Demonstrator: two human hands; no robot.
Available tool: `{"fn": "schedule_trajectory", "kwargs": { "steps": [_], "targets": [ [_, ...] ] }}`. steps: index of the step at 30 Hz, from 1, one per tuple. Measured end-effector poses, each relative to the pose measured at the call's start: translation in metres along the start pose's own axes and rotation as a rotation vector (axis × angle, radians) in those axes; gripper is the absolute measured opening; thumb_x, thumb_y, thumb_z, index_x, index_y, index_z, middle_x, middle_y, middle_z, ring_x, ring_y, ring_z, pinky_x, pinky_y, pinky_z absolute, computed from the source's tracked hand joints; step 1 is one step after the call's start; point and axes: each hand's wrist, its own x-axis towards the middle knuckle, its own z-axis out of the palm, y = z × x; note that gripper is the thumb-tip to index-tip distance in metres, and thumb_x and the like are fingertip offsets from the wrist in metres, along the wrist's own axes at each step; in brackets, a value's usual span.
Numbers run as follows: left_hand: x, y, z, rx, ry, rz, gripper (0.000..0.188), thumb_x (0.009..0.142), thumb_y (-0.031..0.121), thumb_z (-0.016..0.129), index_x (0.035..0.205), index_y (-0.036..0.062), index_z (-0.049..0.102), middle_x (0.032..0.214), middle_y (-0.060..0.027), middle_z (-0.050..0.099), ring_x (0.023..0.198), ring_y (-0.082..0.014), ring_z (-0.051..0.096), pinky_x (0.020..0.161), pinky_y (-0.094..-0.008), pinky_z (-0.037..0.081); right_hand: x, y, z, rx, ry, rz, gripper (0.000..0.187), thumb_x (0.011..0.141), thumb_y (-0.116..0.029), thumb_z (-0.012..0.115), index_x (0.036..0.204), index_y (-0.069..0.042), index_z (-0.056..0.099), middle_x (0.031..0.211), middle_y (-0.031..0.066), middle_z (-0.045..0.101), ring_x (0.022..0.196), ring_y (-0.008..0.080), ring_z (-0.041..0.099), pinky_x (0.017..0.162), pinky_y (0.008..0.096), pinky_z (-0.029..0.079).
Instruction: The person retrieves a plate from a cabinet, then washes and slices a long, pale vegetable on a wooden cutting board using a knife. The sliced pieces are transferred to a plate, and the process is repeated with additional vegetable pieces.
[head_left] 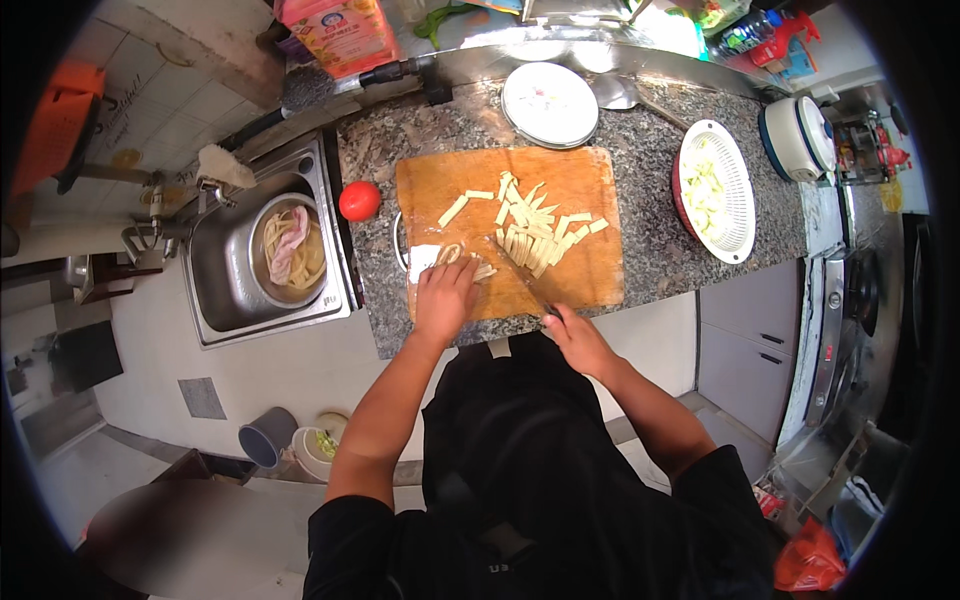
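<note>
The left hand (447,295) is holding pale strips (485,271) down on a wooden cutting board (595,285); the right hand (576,338) is grasping a knife (524,277), its blade slanting between those strips and cut pieces (538,228) lying beyond. Slicing appears to be under way; another cut would call for curling the left fingertips clear.

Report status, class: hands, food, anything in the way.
Left hand on pale strips. Right hand gripping knife. Cut strips heaped on board, beside knife. Tomato off board, clear of hands.
</note>
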Motion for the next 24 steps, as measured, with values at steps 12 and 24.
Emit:
{"fn": "schedule_trajectory", "kwargs": {
  "steps": [12, 24],
  "targets": [
    [0.000, -0.024, -0.044, 0.028, -0.285, -0.023, 0.078, 0.064, 0.036, 0.084, 0.132, 0.0127, 0.054, 0.125, -0.0091, 0.053, 0.115, -0.0295, 0.049, 0.096, -0.0420, 0.042, -0.026, -0.019, 0.023, -0.011, -0.043, -0.060, 0.045, 0.101, -0.035, 0.045, 0.127, 0.002, 0.047, 0.106, 0.0289, 0.063, 0.101, 0.0462, 0.059, 0.087, 0.0472, 0.047],
    [-0.019, -0.024, -0.045, 0.159, -0.307, -0.104, 0.073, 0.066, 0.041, 0.082, 0.129, 0.0137, 0.057, 0.105, -0.0072, 0.057, 0.101, -0.0259, 0.057, 0.081, -0.0416, 0.050, -0.019, -0.018, 0.043, -0.081, -0.052, -0.030, 0.049, 0.101, -0.038, 0.043, 0.127, 0.003, 0.046, 0.106, 0.0309, 0.063, 0.101, 0.0475, 0.058, 0.087, 0.0493, 0.047]
  ]
}}
